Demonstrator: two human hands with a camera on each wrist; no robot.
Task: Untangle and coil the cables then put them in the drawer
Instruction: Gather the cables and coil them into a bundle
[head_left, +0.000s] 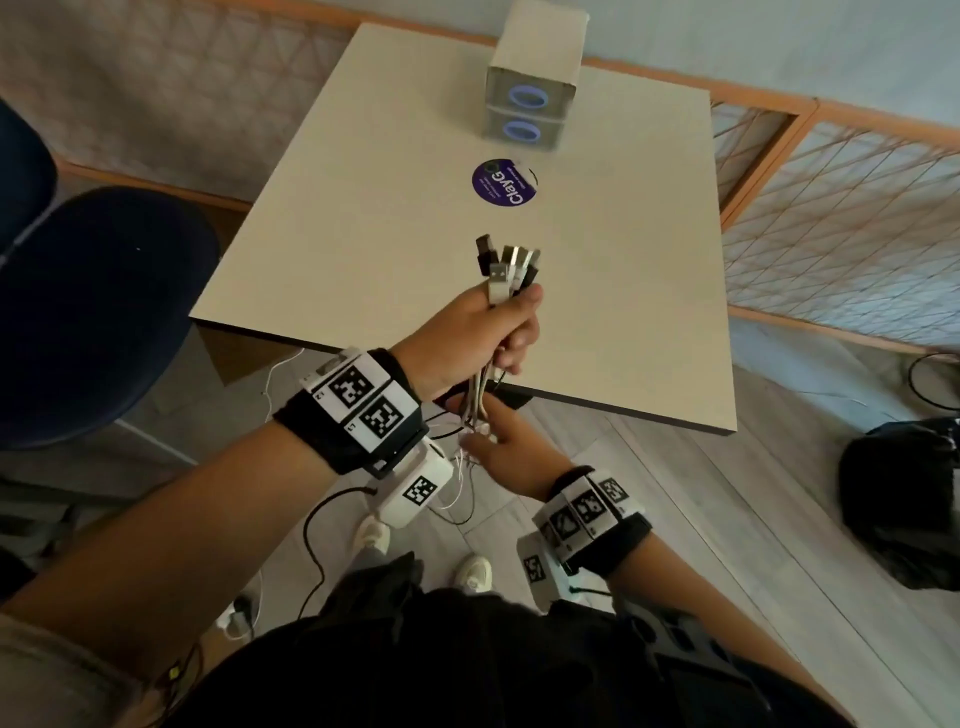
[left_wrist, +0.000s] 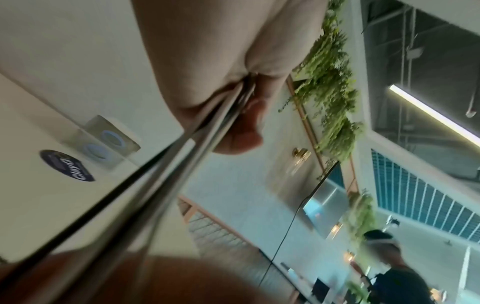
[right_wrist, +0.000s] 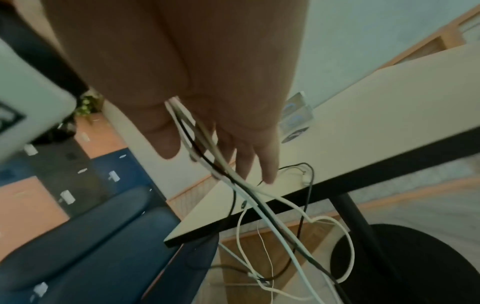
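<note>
My left hand (head_left: 511, 325) grips a bundle of white and black cables (head_left: 506, 267) just over the near edge of the table (head_left: 363, 208). Several USB plugs stick up out of the fist. In the left wrist view the cables (left_wrist: 182, 156) run taut from the curled fingers (left_wrist: 239, 135). Below the table edge my right hand (head_left: 485, 434) holds the same strands between thumb and fingers. In the right wrist view the cables (right_wrist: 259, 205) slip out past the thumb (right_wrist: 166, 139) and hang in tangled loops. The small two-drawer box (head_left: 527, 111) with blue ring handles stands at the table's far side, both drawers closed.
A round purple sticker (head_left: 504, 182) lies on the table between the plugs and the drawer box. A dark blue chair (head_left: 78, 312) stands on the left, a black bag (head_left: 904, 499) on the floor at right. A lattice fence (head_left: 831, 234) borders the table's far and right sides.
</note>
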